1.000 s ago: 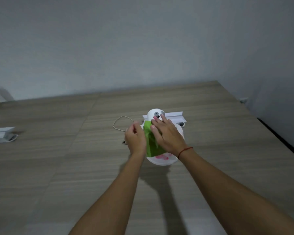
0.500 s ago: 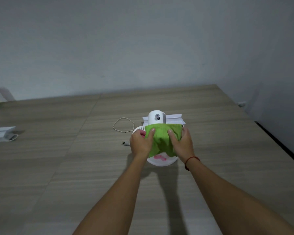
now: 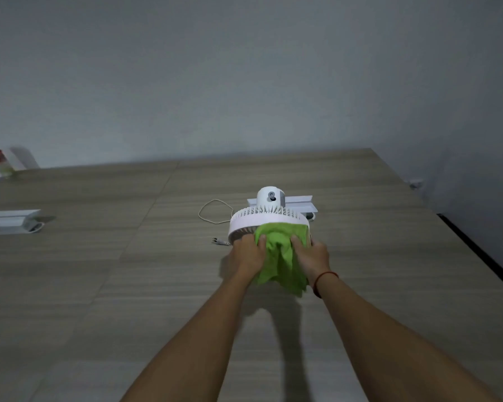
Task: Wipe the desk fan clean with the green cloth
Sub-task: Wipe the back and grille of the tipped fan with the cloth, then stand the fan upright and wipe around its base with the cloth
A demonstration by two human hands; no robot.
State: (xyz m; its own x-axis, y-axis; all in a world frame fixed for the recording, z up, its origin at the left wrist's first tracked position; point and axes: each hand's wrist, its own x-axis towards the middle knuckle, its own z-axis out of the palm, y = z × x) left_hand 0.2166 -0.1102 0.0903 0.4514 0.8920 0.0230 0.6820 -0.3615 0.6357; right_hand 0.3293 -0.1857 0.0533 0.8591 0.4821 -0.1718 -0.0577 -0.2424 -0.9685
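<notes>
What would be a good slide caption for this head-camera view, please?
Both hands, left hand and right hand, press a green cloth over a white desk fan on a wooden table.

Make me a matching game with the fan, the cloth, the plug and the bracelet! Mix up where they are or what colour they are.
Things:
1. desk fan
2. green cloth
3. plug
4. bracelet

Clues:
A. red, around the right wrist
B. lying loose on the table, left of the fan
C. white, with a ribbed round rim
D. draped over the fan's near side, with the left hand and right hand on it

Pairs: 1-C, 2-D, 3-B, 4-A
</notes>
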